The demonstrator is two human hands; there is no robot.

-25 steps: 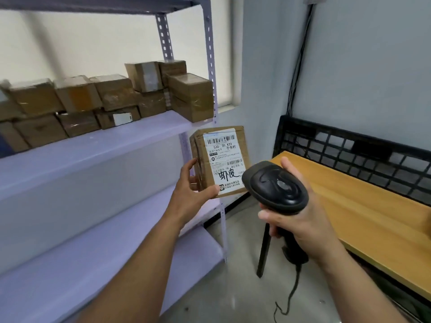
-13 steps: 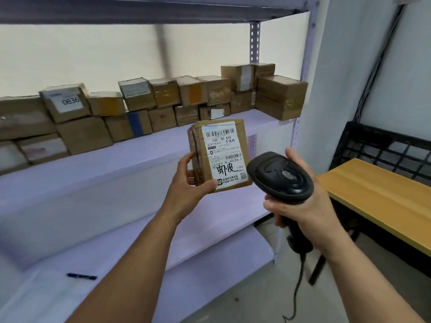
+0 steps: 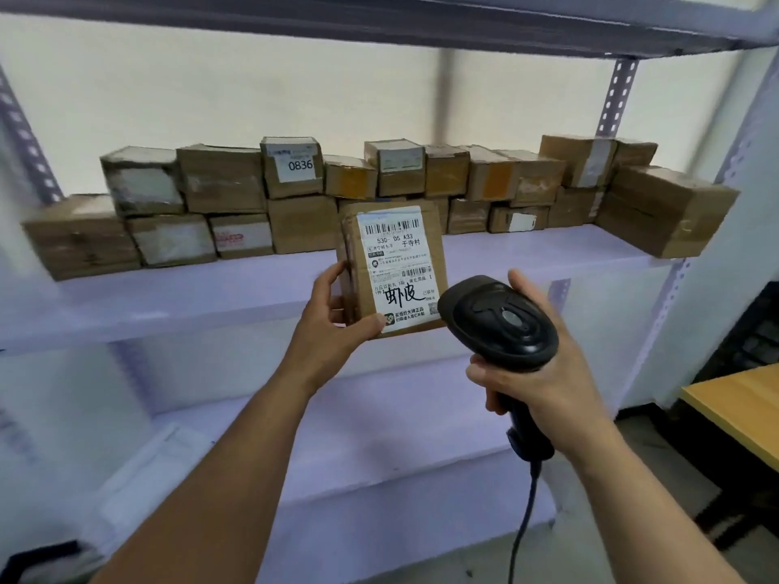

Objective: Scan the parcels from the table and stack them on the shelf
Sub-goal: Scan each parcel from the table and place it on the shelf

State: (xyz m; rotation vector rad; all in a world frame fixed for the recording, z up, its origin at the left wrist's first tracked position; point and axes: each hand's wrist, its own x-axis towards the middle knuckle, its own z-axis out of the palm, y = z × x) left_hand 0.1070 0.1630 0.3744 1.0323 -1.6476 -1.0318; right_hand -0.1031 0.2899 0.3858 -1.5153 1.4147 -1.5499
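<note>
Parcel (image 3: 392,267), a small brown carton with its white label (image 3: 396,263) facing the camera, stands upright in the air in front of the middle shelf board (image 3: 168,297). The left hand (image 3: 333,322) grips it at the lower left corner, thumb on the labelled face and fingers curled round the left edge. Just to its right and nearer, the right hand (image 3: 543,373) wraps round the handle of a black scanner (image 3: 497,322). The scanner's head overlaps the parcel's lower right corner in the view; whether they touch cannot be told. Its cable (image 3: 522,520) hangs down toward the near edge. Along the far side of the middle board, stacked parcels (image 3: 295,212) run two high from left to right. The large carton (image 3: 666,208) at the right end comes forward close to the board's near edge. A broad strip of purple board shows in front of the row, and pale wall shows between the row's top and the upper board (image 3: 379,23). A lower board (image 3: 358,436) lies below, and a table (image 3: 742,415) corner juts in at the near right.
</note>
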